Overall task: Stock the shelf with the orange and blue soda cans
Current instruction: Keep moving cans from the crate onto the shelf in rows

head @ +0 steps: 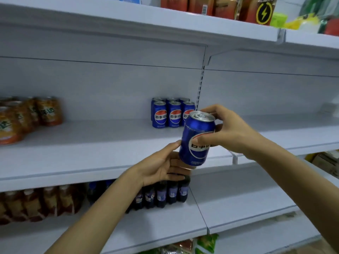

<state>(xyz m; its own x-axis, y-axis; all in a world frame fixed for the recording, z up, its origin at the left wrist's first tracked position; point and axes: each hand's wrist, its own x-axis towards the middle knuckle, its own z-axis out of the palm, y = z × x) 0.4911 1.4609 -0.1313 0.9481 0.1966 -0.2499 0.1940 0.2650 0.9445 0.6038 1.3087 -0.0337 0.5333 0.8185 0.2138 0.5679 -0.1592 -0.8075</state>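
Progress: partly done, by my reading. A block of blue cans (173,113) already stands at the back of the middle shelf (88,154), 3 in front with 3 tops showing behind, and a cluster of orange cans (27,116) stands at the shelf's left end.
Left to do: the can in hand is not yet on the shelf; the wide bare stretch between the 2 groups suggests more stock is to come.
Held can: a blue can (197,138) is in the air just in front of the shelf edge, below and right of the standing blue block, tilted with its top leaning right.
Look of the can: glossy blue, silver lid with the pull tab unopened, round red, white and blue logo facing the camera; no dents visible.
Right hand (227,132): wrapped around the can's right side, thumb across the logo, fingers curled behind the rim.
Left hand (163,164): fingers nearly straight, palm toward the can, thumb tip touching the can's lower left side.
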